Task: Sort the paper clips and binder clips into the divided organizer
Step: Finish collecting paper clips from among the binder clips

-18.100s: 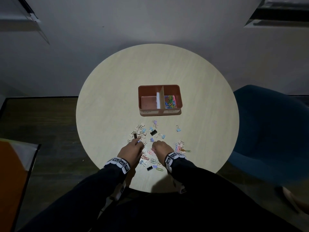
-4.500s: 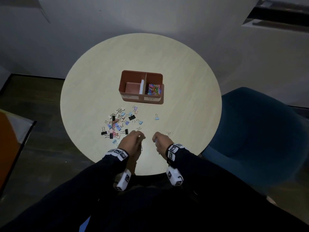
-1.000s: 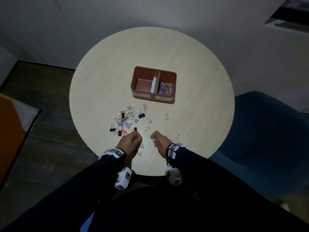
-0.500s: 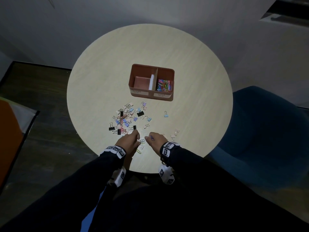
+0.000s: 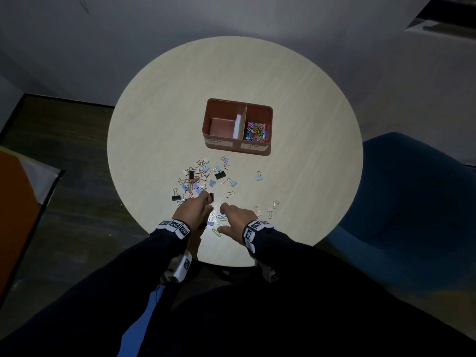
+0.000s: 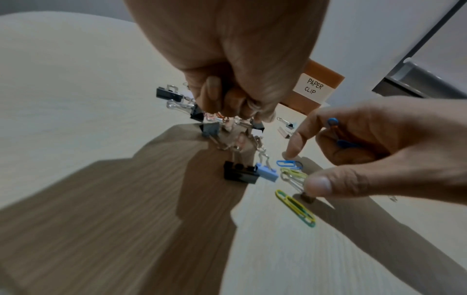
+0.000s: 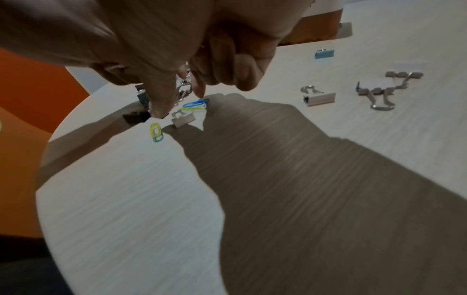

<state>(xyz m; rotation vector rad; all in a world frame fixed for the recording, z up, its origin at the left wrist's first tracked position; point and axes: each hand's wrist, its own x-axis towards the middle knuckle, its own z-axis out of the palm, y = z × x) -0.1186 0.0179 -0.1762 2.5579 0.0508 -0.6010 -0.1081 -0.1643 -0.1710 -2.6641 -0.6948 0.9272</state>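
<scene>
The brown divided organizer (image 5: pixel 268 117) stands mid-table. Its left compartment, labelled binder clip, looks bare; the right one holds colourful paper clips (image 5: pixel 256 130). A mixed pile of binder clips (image 5: pixel 199 180) lies in front of it. My left hand (image 5: pixel 204 204) grips a bunch of binder clips (image 6: pixel 235 123); a black one (image 6: pixel 240 173) and a blue one (image 6: pixel 266 172) sit just below it. My right hand (image 6: pixel 305 168) keeps blue paper clips (image 6: pixel 345 143) in its curled fingers. Its forefinger and thumb spread over a blue (image 7: pixel 196 103) and a yellow-green paper clip (image 6: pixel 294 175).
A yellow-green paper clip (image 5: pixel 217 232) lies near the table's front edge (image 5: pixel 231 265). A few pale binder clips (image 5: pixel 270 211) lie right of my right hand, and a lone blue one (image 5: pixel 259 176) farther up. A blue chair (image 5: pixel 412 202) stands to the right.
My right hand's thumb and forefinger have spread apart over the paper clips near the front edge. The left hand stays beside the pile with its bunch of binder clips.
</scene>
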